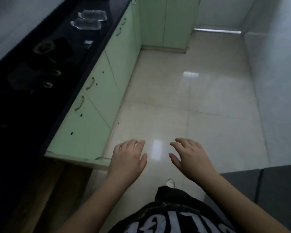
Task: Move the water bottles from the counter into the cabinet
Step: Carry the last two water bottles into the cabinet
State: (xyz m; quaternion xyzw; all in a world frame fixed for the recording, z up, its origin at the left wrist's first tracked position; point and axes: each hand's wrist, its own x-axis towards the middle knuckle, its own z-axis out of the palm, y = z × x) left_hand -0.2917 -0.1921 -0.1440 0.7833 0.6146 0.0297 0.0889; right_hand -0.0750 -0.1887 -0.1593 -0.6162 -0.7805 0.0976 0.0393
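Both your hands, left [128, 157] and right [190, 155], hang open and empty; the two clear ribbed plastic bottles [89, 20] lie flat on the black desk [60, 52], far ahead-left, nearer your left.

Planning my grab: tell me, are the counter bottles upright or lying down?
Lying down: both water bottles rest on their sides on the counter.
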